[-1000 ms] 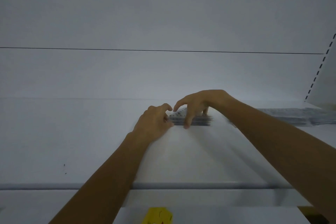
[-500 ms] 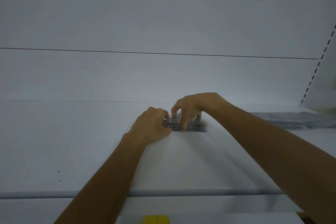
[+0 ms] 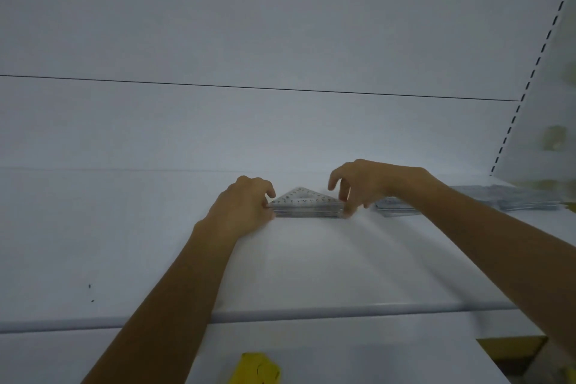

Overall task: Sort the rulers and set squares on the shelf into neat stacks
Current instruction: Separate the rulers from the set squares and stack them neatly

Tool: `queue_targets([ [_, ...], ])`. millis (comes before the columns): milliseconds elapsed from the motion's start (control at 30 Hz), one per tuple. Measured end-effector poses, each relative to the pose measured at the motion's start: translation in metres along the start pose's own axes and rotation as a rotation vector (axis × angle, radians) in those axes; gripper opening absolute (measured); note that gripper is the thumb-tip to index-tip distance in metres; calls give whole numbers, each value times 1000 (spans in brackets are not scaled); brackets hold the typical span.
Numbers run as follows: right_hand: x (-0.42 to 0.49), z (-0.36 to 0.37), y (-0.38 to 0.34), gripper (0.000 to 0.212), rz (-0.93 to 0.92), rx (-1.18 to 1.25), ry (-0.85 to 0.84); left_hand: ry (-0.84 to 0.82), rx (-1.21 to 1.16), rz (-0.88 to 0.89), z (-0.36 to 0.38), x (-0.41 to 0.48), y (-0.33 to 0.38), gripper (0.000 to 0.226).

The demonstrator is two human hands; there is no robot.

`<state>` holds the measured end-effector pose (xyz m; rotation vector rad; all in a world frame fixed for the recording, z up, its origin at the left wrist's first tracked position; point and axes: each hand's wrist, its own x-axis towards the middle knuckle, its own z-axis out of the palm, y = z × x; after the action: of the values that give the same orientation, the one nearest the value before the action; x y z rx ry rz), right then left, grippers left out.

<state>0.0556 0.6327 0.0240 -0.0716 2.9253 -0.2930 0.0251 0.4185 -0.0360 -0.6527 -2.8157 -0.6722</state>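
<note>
Two hands, left hand (image 3: 246,207) and right hand (image 3: 363,182), pinch opposite ends of a clear plastic set-square stack (image 3: 307,205) far back on the white shelf (image 3: 311,274), near its pale back panel (image 3: 280,128), clear plastic rulers (image 3: 498,199) heaped rightward.

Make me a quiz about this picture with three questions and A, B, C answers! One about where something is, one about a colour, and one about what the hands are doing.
1. Where is the stack of set squares?
A) on the floor
B) on the shelf, between the left hand and the right hand
C) hanging on the wall

2. What colour is the small object at the bottom edge?
A) red
B) blue
C) yellow

3. What are the hands doing?
A) holding the stack's two ends
B) waving in the air
C) lying flat on the shelf

Answers: 1 B, one hand sits at each end of it. 2 C, the small object is plainly yellow. 3 A, fingers of both hands curl onto the stack's corners.
</note>
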Motion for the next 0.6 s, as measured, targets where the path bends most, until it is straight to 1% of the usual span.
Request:
queue_targets([
  [67,-4,4,4,44,-25,28,34,3,-5,25,1,0,3,29],
  [133,-7,9,6,36,-60,79,71,-9,-24,34,3,-1,5,33],
  [233,-9,12,6,31,-103,83,116,-23,-29,36,5,-2,7,39],
  [367,-8,16,3,34,-126,19,152,17,-56,55,5,-4,7,34],
  [533,-4,17,-3,41,-117,-50,160,12,-40,64,4,-4,9,36],
  [600,-5,19,-2,47,-105,-45,154,6,-44,49,6,-5,10,42],
])
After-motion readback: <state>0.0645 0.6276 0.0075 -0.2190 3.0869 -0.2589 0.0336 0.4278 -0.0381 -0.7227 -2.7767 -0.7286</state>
